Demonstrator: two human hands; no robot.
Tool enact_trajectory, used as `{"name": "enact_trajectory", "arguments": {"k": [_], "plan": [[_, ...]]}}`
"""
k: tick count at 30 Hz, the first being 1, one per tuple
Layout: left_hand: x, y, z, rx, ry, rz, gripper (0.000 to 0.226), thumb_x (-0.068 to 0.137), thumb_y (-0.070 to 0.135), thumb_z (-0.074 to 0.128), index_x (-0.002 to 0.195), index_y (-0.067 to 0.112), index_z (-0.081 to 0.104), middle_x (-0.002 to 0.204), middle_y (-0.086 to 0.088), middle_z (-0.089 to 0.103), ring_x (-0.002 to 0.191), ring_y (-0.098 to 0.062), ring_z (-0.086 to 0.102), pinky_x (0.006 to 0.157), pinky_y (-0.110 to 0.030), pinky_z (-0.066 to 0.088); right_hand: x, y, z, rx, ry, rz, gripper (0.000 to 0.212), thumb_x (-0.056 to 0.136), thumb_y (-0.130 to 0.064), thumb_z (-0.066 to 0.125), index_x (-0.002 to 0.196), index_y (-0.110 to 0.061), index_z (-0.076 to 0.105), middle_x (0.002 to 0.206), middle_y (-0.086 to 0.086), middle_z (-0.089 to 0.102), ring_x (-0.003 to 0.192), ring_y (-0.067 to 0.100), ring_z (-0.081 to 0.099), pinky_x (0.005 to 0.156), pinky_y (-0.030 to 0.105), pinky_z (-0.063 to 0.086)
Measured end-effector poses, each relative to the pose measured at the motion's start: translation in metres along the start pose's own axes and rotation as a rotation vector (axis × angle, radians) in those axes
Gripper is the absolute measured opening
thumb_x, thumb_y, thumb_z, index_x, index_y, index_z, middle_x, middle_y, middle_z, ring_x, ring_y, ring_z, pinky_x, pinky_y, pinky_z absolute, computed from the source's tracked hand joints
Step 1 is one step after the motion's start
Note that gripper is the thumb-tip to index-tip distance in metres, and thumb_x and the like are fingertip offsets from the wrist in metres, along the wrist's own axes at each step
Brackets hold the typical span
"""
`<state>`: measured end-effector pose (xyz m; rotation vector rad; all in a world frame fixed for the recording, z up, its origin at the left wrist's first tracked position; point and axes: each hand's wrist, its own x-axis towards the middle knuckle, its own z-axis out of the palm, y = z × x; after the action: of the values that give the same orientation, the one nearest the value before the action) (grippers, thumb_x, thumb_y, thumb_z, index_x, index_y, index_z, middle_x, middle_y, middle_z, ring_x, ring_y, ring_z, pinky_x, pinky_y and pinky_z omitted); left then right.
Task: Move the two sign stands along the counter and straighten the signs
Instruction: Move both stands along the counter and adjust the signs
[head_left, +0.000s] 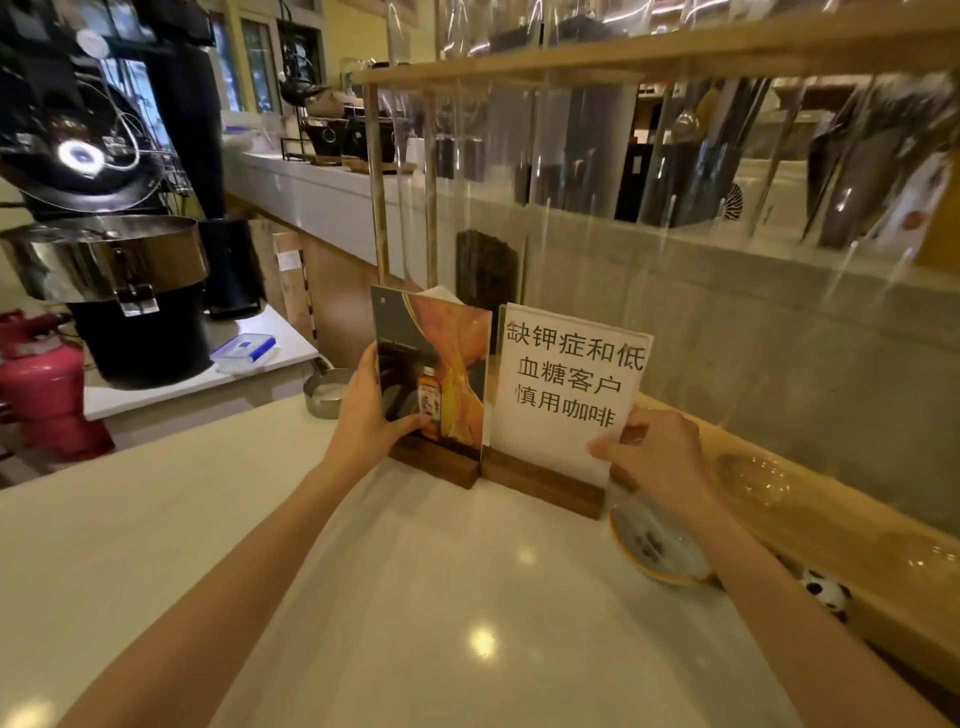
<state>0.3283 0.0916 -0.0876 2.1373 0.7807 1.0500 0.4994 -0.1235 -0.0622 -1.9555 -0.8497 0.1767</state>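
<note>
White counter (415, 597): left hand (363, 415) gripping the picture sign (436, 364), right hand (660, 452) pinching the text sign (566, 389) beside it.

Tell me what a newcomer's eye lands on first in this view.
Two sign stands side by side at the middle of the pale counter draw the eye: the white text sign with bold black characters, and the orange picture sign to its left. The left hand holds the picture sign's left edge, and the right hand pinches the text sign's lower right corner. At far left stands a red fire extinguisher.
</note>
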Motion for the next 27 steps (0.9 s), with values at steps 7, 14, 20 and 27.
{"name": "enact_trajectory", "arguments": {"k": [7, 14, 20, 27], "plan": [[0.027, 0.003, 0.025, -0.037, -0.094, 0.004, 0.091, 0.066, 0.012, 0.077, 0.138, 0.015, 0.021, 0.137, -0.006, 0.044, 0.122, -0.012, 0.042, 0.095, -0.022, 0.031, 0.0, 0.012, -0.005, 0.014, 0.077, -0.007, 0.028, 0.071, -0.002, 0.071, 0.099, -0.005, 0.07, 0.108, 0.011, 0.071, 0.079, 0.013, 0.059, 0.058, 0.011, 0.039], [0.039, 0.009, 0.048, -0.13, -0.13, -0.01, 0.101, 0.059, 0.006, 0.081, 0.138, 0.015, 0.019, 0.121, 0.007, 0.04, 0.111, -0.007, 0.041, 0.092, -0.023, 0.038, -0.002, 0.022, -0.008, -0.049, 0.15, 0.001, 0.029, 0.071, -0.005, 0.072, 0.099, -0.004, 0.069, 0.107, 0.013, 0.071, 0.083, 0.018, 0.063, 0.056, 0.012, 0.04], [0.048, 0.002, 0.06, -0.089, -0.162, -0.043, 0.113, 0.053, 0.016, 0.086, 0.139, 0.023, 0.013, 0.141, -0.01, 0.038, 0.129, -0.025, 0.04, 0.106, -0.05, 0.04, 0.001, 0.025, -0.009, -0.069, 0.166, -0.015, 0.031, 0.071, -0.007, 0.073, 0.102, -0.006, 0.069, 0.109, 0.011, 0.071, 0.09, 0.019, 0.065, 0.057, 0.007, 0.038], [0.056, 0.003, 0.076, -0.079, -0.15, 0.001, 0.108, 0.057, 0.01, 0.083, 0.14, 0.014, 0.013, 0.141, -0.011, 0.038, 0.131, -0.025, 0.037, 0.105, -0.037, 0.036, 0.003, 0.028, -0.009, -0.033, 0.161, -0.041, 0.022, 0.072, -0.004, 0.071, 0.094, -0.003, 0.07, 0.109, 0.011, 0.071, 0.082, 0.012, 0.06, 0.051, -0.001, 0.043]]}}
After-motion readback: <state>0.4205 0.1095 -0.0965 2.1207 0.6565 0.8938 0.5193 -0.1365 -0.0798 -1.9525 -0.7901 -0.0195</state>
